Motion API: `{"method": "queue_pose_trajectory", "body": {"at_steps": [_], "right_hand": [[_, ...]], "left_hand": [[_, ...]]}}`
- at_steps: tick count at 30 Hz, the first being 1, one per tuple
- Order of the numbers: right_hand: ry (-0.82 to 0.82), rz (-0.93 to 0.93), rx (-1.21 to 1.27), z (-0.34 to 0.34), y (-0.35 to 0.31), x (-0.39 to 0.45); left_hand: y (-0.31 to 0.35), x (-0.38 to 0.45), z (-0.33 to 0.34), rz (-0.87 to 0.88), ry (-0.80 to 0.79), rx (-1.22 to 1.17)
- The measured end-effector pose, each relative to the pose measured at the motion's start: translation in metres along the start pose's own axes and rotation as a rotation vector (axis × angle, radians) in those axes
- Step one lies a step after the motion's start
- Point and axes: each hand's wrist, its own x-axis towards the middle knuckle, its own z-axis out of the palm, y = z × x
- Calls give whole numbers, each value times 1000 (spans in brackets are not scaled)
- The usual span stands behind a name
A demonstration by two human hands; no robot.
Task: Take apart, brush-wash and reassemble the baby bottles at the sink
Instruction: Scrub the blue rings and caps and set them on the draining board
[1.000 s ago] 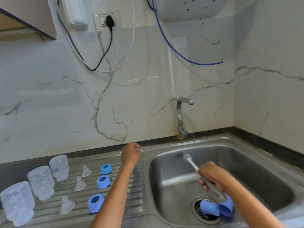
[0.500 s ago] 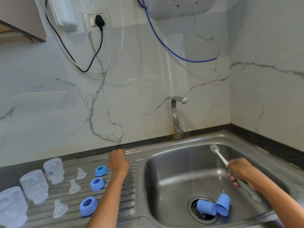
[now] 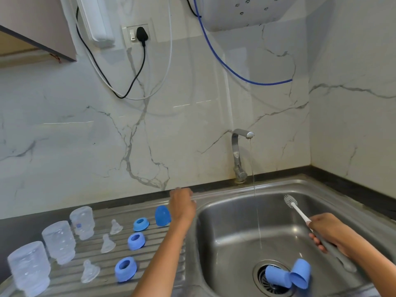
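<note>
Your left hand (image 3: 182,203) hung over the drainboard (image 3: 171,264) just beside an upright blue cap (image 3: 162,215). Its fingers were curled downward, but from behind I could not tell whether they held anything. Your right hand (image 3: 327,231) had its fingers wrapped round the grey handle of the bottle brush (image 3: 300,213), bristles up over the basin. Two more blue caps (image 3: 288,275) lay on the sink drain (image 3: 262,277), with a thin stream running from the tap (image 3: 241,151).

Three bottles (image 3: 59,241) stood inverted on the ribbed board, with three teats (image 3: 106,243) and three collars (image 3: 135,241) in rows beside them. The risk was your left forearm: it crossed right beside the collars, and drawing it back carelessly could have swept them off. The light teats looked likely to tip on the ribs, and the running water could have pushed the caps around on the drain.
</note>
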Motion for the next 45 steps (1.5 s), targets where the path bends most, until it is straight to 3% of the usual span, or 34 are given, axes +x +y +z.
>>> {"method": "queue_pose_trajectory", "body": {"at_steps": [4,8,17,23,29,33,38,42,45], "right_hand": [[47,15,-42,0,1,8],[78,-19,-166,5,6,12],[17,-62,-268,10,10,20],[0,-95,-319,12,11,21],[-19,-109,-361,12,12,22],[-29,-113,-346,12,13,22],[-73,-118,-271,11,8,15],[-107,-197,-179,8,2,3],[-117,-313,-134,6,0,-3]], "left_hand": [[41,-6,29,162,-196,-23],[71,-14,66,191,-498,-83],[114,-53,133,609,-1068,219],[119,-77,164,792,-1210,359],[118,-82,185,843,-1158,369],[118,-56,159,638,-1055,300],[94,-27,121,162,-772,3],[88,-24,103,-637,-587,-944],[97,-29,96,-1006,-505,-1566]]}}
